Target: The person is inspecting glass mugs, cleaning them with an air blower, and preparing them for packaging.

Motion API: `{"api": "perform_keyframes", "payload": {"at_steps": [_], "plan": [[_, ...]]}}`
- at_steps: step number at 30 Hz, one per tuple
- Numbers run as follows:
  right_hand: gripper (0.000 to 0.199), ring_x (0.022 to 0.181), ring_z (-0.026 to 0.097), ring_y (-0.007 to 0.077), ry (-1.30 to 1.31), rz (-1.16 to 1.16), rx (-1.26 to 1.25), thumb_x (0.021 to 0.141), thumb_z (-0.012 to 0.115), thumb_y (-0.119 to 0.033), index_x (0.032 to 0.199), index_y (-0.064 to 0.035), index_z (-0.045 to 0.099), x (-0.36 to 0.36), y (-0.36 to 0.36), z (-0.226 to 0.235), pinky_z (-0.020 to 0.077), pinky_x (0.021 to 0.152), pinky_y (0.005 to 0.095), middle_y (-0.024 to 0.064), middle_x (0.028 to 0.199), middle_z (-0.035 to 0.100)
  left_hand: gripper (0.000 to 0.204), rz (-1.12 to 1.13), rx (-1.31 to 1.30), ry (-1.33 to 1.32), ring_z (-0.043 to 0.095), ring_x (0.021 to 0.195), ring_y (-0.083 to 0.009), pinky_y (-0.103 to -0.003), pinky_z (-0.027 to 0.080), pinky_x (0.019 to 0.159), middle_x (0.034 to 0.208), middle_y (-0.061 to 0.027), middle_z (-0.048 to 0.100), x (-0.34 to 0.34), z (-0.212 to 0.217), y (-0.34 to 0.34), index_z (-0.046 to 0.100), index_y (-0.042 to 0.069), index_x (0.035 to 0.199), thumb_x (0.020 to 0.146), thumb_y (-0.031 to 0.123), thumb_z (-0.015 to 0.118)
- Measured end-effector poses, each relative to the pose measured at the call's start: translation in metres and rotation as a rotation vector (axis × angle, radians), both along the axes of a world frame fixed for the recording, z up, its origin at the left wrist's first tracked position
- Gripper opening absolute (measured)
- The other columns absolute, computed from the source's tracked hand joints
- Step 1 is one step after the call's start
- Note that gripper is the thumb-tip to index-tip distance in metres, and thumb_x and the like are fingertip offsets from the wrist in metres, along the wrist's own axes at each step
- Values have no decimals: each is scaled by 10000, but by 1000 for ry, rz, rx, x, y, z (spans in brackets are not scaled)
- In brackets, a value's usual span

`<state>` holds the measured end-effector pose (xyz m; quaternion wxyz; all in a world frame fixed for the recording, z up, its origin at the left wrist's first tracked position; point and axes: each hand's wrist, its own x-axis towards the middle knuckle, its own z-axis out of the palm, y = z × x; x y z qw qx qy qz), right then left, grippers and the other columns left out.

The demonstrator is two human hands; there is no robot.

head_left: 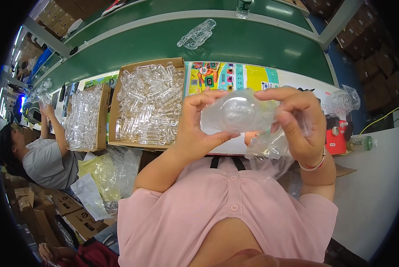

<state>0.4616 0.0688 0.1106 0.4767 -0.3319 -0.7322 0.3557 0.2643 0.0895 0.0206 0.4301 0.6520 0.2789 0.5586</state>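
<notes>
A worker in a pink shirt (212, 196) holds a clear plastic piece (239, 110) up between two bare hands above the worktop (141, 39). The left grip (198, 122) pinches the piece, thumb below and fingers above. The right grip (304, 122), a bracelet (313, 167) at its wrist, has its fingers bent at the piece's other side and over clear film (270, 155) that hangs below; whether its fingertips meet cannot be told.

Just left of the left grip, an open carton (113, 118) is heaped with small clear parts (150, 102); a narrower carton (104, 115), also filled with clear parts, is set beside it, farther from the grip. Beyond both grips, a clear figure-shaped bottle (197, 34) lies on the green surface, and a colourful printed sheet (252, 76) is spread nearer to them. To the right of the right grip are another clear plastic item (345, 100) and, farther out, a green-labelled bottle (361, 143). Well left of the left grip, a co-worker in grey (50, 160) reaches toward the worktop.
</notes>
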Motion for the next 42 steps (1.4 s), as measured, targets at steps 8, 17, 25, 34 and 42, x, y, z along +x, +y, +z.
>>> {"api": "perform_keyframes", "payload": {"at_steps": [8,17,25,34,42], "plan": [[122,517,505,117,352,-125,287,901,456,-144,926,-37,404,9,19,32,441,488,192,262,1000,560,932,47,-10,232,484,1047,-235,-379,368,920,1176,-109,461,0,-1,13,258,61,1322,572,130,807],[131,536,534,148,696,114,39,931,398,-165,968,-42,372,-3,31,-5,457,494,238,221,867,584,849,7,133,315,408,1109,-288,-382,367,920,1201,-146,405,16,-23,17,364,89,1253,534,106,815],[211,596,529,156,822,10,180,900,476,-249,991,-71,409,9,12,14,477,511,261,151,840,567,998,56,117,366,481,1094,-284,-368,405,923,1215,-155,445,5,-24,14,242,86,1338,525,73,820],[207,585,523,150,813,-17,294,888,493,-237,987,-75,413,47,-1,25,456,493,257,138,831,571,873,26,157,348,464,1120,-271,-350,382,939,1212,-127,467,-8,-30,15,359,85,1281,528,37,799],[205,574,518,144,825,-46,320,877,509,-227,984,-78,416,80,-7,23,437,477,254,127,822,574,764,-24,230,365,452,1134,-267,-345,364,957,1213,-106,476,-13,-25,11,438,72,1218,534,9,773]]}}
